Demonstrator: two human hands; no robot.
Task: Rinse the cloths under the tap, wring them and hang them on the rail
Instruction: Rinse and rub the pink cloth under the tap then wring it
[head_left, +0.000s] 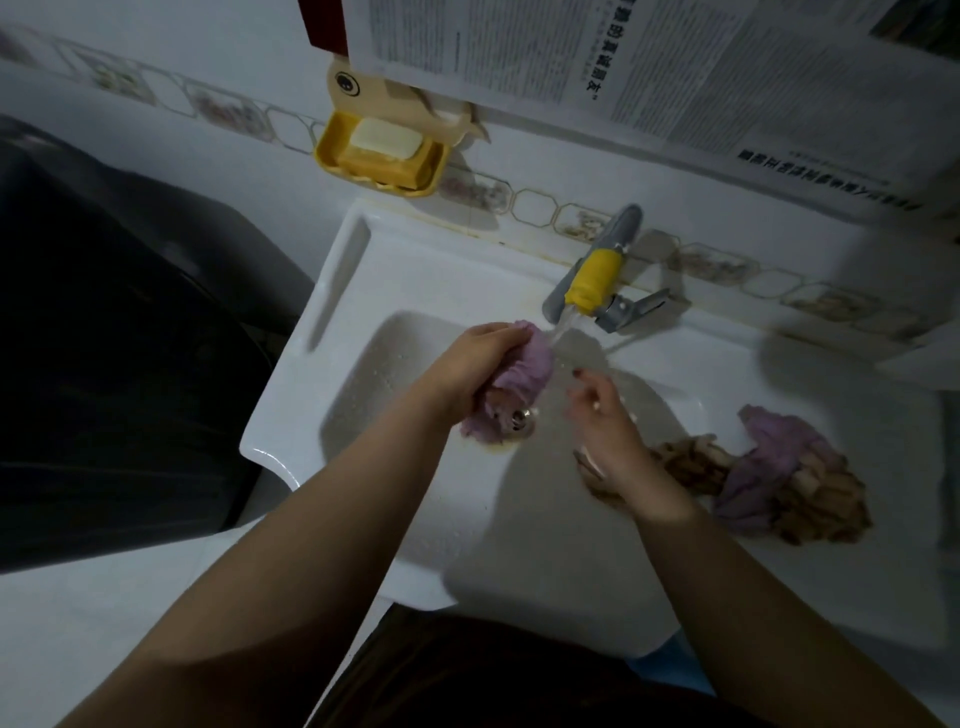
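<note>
The left hand (475, 371) grips a bunched purple cloth (511, 379) with the fingers curled round its upper part, and holds it over the white sink (363, 270), just under the tap (592, 283) with the yellow nozzle. The water stream (563, 322) falls from the nozzle and meets the cloth at its top end, at about 1 o'clock from the left hand. The long axis of the cloth runs roughly from 1 o'clock down to 7 o'clock, and its lower end hangs near the drain (519, 418). The right hand (602, 415) is apart from this cloth, at about 4 o'clock from it, with the fingers loosely spread and holding nothing; the fingertips point toward the stream. I judge that the rinsing of this cloth is in progress. For wringing, the right hand must go to the free lower end, which lies toward 9 o'clock from its fingers, so this hand is the nearer one for that grip. Two or more other cloths, a purple one and a brown patterned one, lie in a heap (779, 478) on the sink ledge at 3 o'clock from the right hand, one part reaching under the right wrist. The rail is not in view.
</note>
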